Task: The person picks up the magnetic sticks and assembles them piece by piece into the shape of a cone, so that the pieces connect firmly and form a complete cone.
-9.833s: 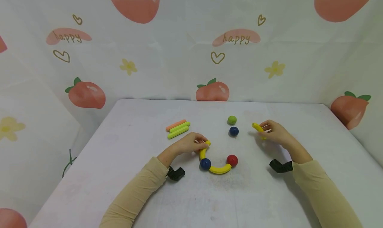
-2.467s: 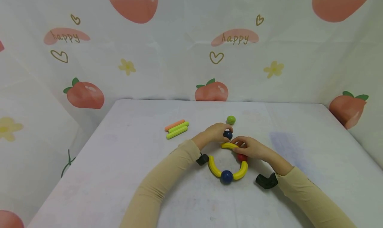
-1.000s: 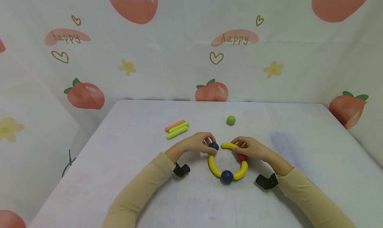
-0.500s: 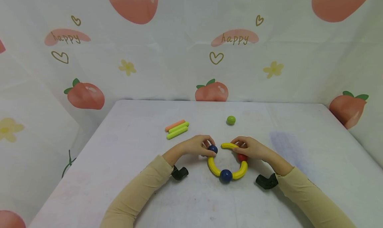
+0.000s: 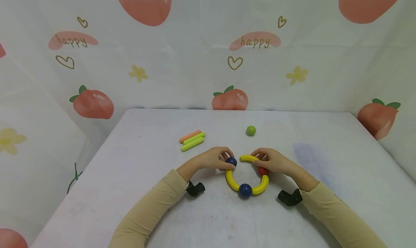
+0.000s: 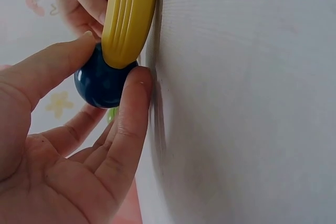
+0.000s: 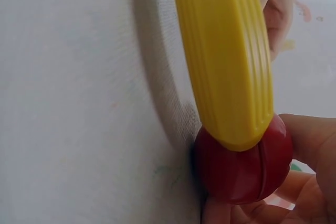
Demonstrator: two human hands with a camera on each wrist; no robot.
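A half ring lies on the white table (image 5: 146, 132): a left yellow curved piece (image 5: 230, 179), a dark blue ball (image 5: 245, 190), a right yellow curved piece (image 5: 263, 186) and a red ball (image 5: 262, 171). My left hand (image 5: 227, 158) pinches a second dark blue ball (image 5: 231, 161) against the top end of the left curved piece. In the left wrist view, thumb and finger grip this ball (image 6: 100, 82) under the yellow piece (image 6: 128, 14). My right hand (image 5: 258, 161) grips the red ball (image 7: 244, 166), from which a third yellow curved piece (image 5: 248, 157) reaches left. A small gap separates that piece from the blue ball.
A green ball (image 5: 251, 130) sits alone behind the hands. One orange and two green sticks (image 5: 193, 140) lie together at the left. Black wrist mounts (image 5: 195, 188) (image 5: 288, 197) rest on the table by each sleeve. A printed backdrop surrounds the table.
My left hand carried the second blue ball from beside the green ball down to the left curved piece's upper end. The half ring shifted slightly. The right hand has stayed put.
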